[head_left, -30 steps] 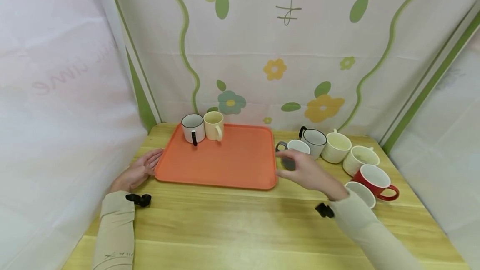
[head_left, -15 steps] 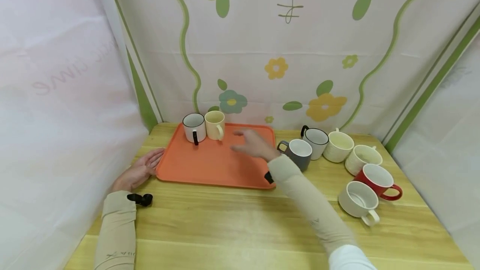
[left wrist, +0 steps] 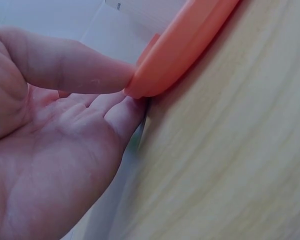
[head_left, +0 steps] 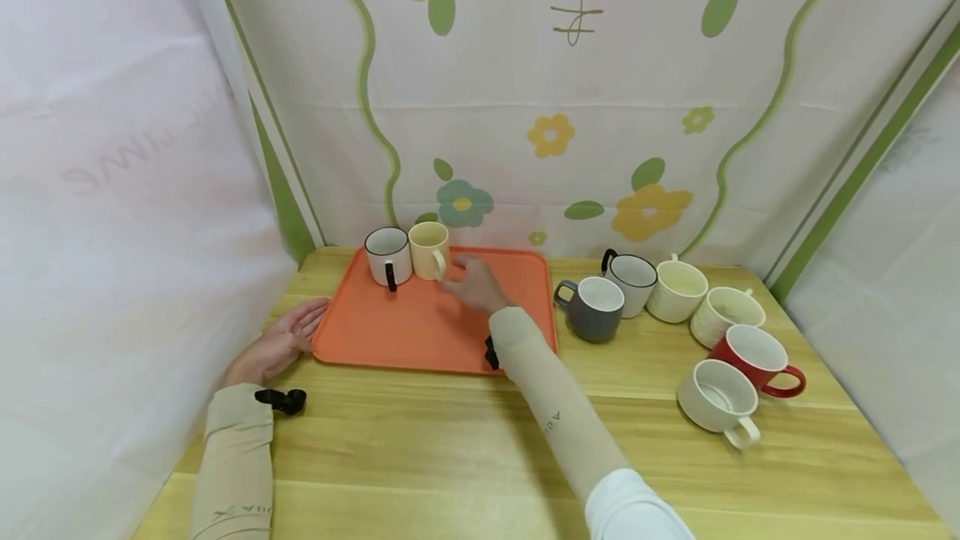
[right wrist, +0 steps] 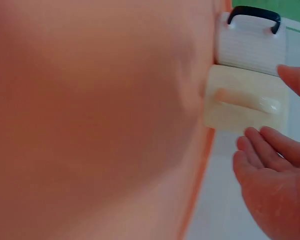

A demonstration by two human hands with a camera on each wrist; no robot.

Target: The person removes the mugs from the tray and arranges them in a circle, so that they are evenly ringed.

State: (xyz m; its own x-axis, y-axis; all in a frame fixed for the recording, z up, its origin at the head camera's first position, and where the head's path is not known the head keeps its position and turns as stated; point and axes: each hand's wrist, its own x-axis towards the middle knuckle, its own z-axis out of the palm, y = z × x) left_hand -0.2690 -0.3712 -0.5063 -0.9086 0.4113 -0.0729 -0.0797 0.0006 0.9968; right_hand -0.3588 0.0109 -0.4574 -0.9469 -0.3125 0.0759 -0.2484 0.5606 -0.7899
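Observation:
My left hand (head_left: 281, 346) lies at the left edge of the orange tray (head_left: 495, 340). In the left wrist view its thumb (left wrist: 85, 67) touches the tray's rim at a corner, with fairly straight fingers beside it. Over the tray, my right hand (head_left: 477, 284) reaches toward a pale yellow mug (head_left: 428, 250), thumb and fingers spread apart. The right wrist view shows that mug's handle (right wrist: 245, 100) facing the hand; the fingertips are near it, and contact is not clear. A white mug with a black handle (head_left: 387, 255) stands close beside the yellow one at the tray's back left.
On the wooden table (head_left: 420, 448), right of the tray, stand a grey mug (head_left: 595, 315), a white black-rimmed mug (head_left: 632, 288), two cream mugs (head_left: 676, 297), a red mug (head_left: 756, 357) and a white mug (head_left: 716, 398). A flowered cloth (head_left: 480, 107) hangs behind the tray.
My right hand has moved left from beside the grey mug, across the tray, up to the yellow mug. The left hand stays at the tray's edge.

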